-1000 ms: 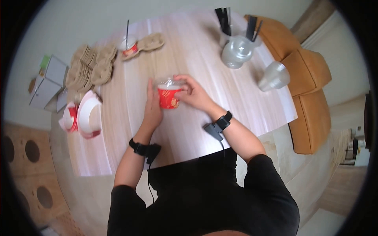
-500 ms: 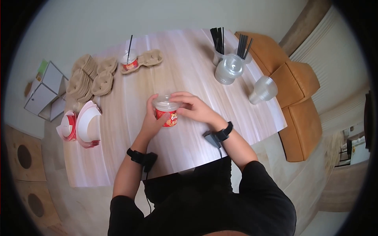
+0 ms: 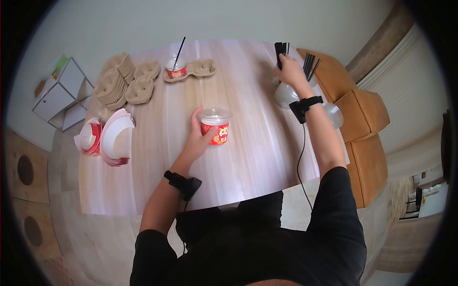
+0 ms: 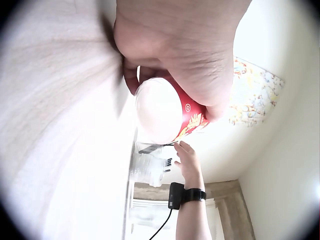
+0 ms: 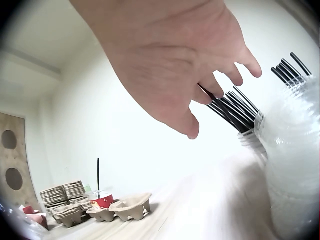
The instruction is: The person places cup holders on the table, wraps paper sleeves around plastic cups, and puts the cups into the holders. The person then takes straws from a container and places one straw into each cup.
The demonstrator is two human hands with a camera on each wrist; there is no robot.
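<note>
In the head view, my left hand (image 3: 196,142) holds a clear plastic cup (image 3: 222,135) with a red patterned sleeve and a clear lid, thumb across its front. The left wrist view shows the cup's pale round base (image 4: 159,110) facing the camera, fingers around its side. My right hand (image 3: 291,74) is at the far right of the table, over a container of black straws (image 3: 278,49). In the right wrist view, its thumb and fingers are spread apart, the fingertips right at the tops of the black straws (image 5: 235,112).
More black straws (image 3: 310,66) stand beside clear lids (image 3: 286,97) and stacked clear cups (image 3: 333,115). A straw-topped red cup (image 3: 176,72) sits in a cardboard carrier (image 3: 202,68) at the back. Stacked carriers (image 3: 112,88) and red-white paper sleeves (image 3: 117,138) are on the left.
The right hand has left the cup's lid and moved to the far right, up to the straws. The left hand still holds the cup near the table's middle.
</note>
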